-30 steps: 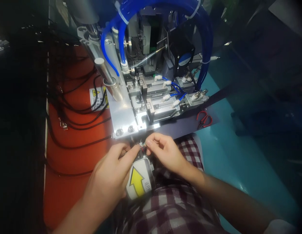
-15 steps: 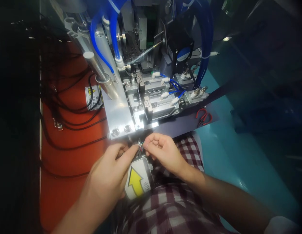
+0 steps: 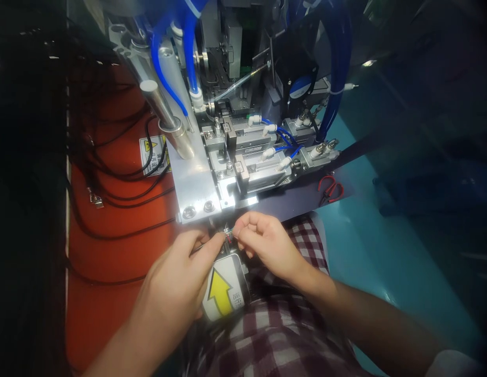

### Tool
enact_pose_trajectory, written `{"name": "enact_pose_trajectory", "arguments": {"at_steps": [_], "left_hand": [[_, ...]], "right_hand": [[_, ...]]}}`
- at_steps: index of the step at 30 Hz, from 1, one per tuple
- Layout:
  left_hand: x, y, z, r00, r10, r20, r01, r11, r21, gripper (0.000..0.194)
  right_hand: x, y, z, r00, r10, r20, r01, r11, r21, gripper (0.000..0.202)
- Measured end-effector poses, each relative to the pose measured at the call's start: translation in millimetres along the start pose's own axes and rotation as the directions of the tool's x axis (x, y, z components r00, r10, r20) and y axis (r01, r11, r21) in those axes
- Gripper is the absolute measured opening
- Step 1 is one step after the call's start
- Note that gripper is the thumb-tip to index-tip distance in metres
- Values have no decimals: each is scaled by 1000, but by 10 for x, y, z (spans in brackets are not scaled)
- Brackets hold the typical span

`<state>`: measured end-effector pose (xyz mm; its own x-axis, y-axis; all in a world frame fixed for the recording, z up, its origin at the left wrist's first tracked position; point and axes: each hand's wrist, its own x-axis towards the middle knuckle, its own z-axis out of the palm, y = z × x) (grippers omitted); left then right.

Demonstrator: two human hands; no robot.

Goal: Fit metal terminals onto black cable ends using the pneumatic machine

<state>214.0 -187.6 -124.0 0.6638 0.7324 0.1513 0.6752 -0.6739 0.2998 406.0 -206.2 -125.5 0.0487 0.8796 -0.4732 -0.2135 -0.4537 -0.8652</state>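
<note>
Fingers (image 3: 218,242) of the left hand (image 3: 175,277) and right hand (image 3: 269,243) pinched thin wires (image 3: 228,234) (ends too small to read) just before the metal plate (image 3: 196,183). The handling seemed unfinished; what was done couldn't be told. Black cables (image 3: 106,239) crossed the red table (image 3: 110,324); the room beyond was dark.

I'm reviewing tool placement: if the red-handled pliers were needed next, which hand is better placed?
Right, I'd judge: the red-handled pliers lie on that side, nearer the right hand, while the left hand is farther across. Both hands are at the thin wires.
</note>
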Motion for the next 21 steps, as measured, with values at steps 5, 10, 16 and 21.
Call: {"name": "enact_pose_trajectory", "arguments": {"at_steps": [5, 10, 16, 21], "left_hand": [[2, -21, 4, 999, 39, -12, -39, 999, 9, 47], [2, -17, 11, 999, 43, -31, -43, 999, -6, 47], [3, -20, 23, 998, 37, -41, -37, 999, -3, 46], [9, -2, 11, 999, 23, -33, -23, 1000, -7, 45]], "right_hand": [[-3, 12, 3, 1000, -3, 3, 3, 1000, -3, 12], [-24, 21, 6, 999, -31, 8, 31, 999, -25, 14], [-6, 51, -6, 997, -76, 21, 77, 996, -53, 16], [-19, 57, -9, 996, -91, 23, 92, 995, -45, 16]]}}
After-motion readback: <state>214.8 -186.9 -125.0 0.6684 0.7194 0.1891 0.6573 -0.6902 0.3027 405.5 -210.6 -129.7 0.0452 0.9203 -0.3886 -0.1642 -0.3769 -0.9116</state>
